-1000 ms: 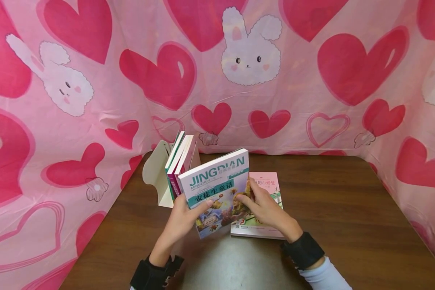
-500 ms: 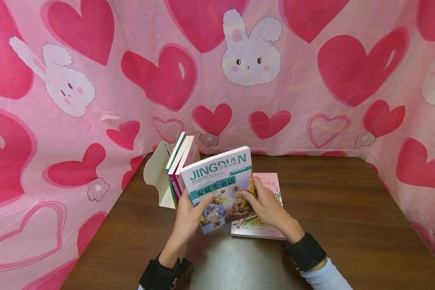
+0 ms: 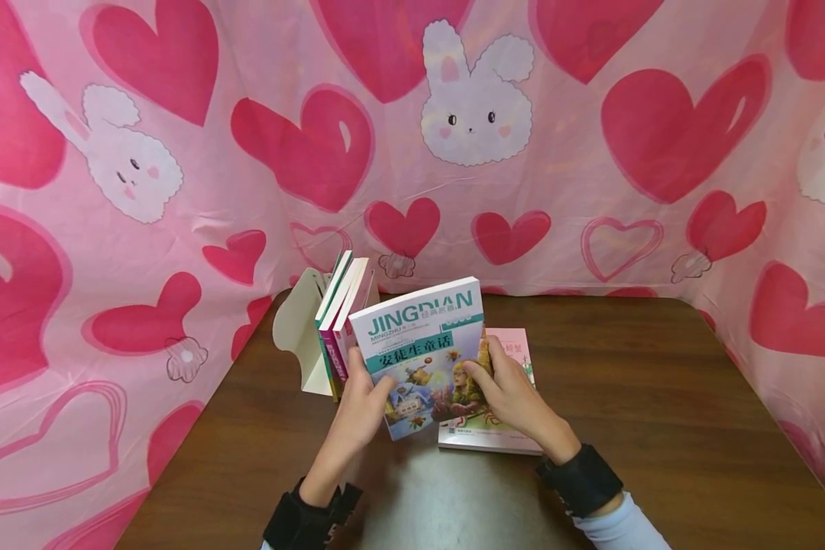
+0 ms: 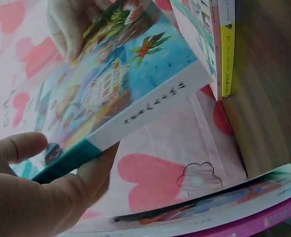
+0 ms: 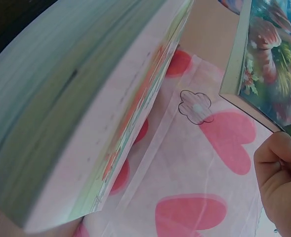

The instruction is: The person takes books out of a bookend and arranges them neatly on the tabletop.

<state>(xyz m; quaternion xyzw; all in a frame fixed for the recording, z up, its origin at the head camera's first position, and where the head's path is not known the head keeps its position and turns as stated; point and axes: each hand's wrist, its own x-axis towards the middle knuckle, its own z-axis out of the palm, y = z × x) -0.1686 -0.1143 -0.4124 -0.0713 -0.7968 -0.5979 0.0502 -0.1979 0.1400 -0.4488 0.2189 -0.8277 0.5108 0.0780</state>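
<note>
Both hands hold a paperback book (image 3: pixel 426 359) up over the table, its front cover facing the head camera and its top tilted, higher on the right. My left hand (image 3: pixel 360 405) grips the left edge, thumb on the cover; in the left wrist view its fingers (image 4: pixel 93 173) lie behind the white-and-teal spine. At the right edge my right hand (image 3: pixel 519 401) pinches the same book, thumb on the cover; the right wrist view shows that hand (image 5: pixel 283 177) at the book's corner. Behind it lies a pink-covered book (image 3: pixel 491 441) on the table, partly hidden.
A cream bookend (image 3: pixel 299 328) stands at the left back, with several upright books (image 3: pixel 340 305) leaning in it, close to the held book. In the left wrist view a yellow spine (image 4: pixel 228 59) shows beside the pink book. A heart-patterned cloth (image 3: pixel 564 153) surrounds the brown table (image 3: pixel 632 412).
The held book has moved slightly right and up. My left hand has shifted right with it, and its thumb now covers less of the cover. The other books have stayed in place.
</note>
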